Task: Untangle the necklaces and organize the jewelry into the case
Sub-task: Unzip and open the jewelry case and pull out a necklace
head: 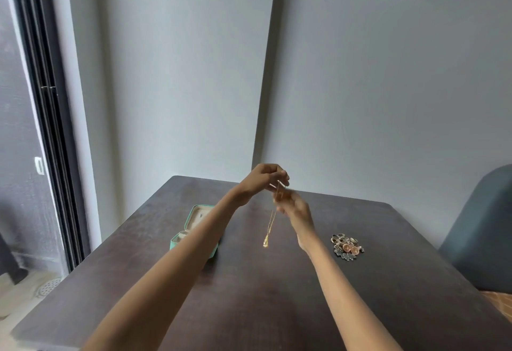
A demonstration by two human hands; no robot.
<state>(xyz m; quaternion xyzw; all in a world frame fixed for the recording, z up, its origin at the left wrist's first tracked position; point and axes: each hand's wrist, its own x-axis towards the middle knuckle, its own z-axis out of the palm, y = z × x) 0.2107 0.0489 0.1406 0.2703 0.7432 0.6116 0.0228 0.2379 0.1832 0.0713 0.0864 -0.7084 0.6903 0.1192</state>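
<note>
A thin gold necklace [271,222] with a small pendant hangs in the air above the middle of the table. My left hand [263,177] pinches the top of the chain, raised highest. Just below and to the right, my right hand [293,206] holds the chain too, its fingers blurred. The pendant dangles close above the tabletop. An open mint-green jewelry case [194,226] stands on the table to the left, partly hidden by my left forearm. A pile of rings and earrings [346,246] lies on the table to the right of my right wrist.
The dark wooden table [249,295] stands against a pale wall. A grey-blue chair [482,234] sits at the right edge. A sliding door frame [50,129] runs down the left, with a floor drain [48,287] below it.
</note>
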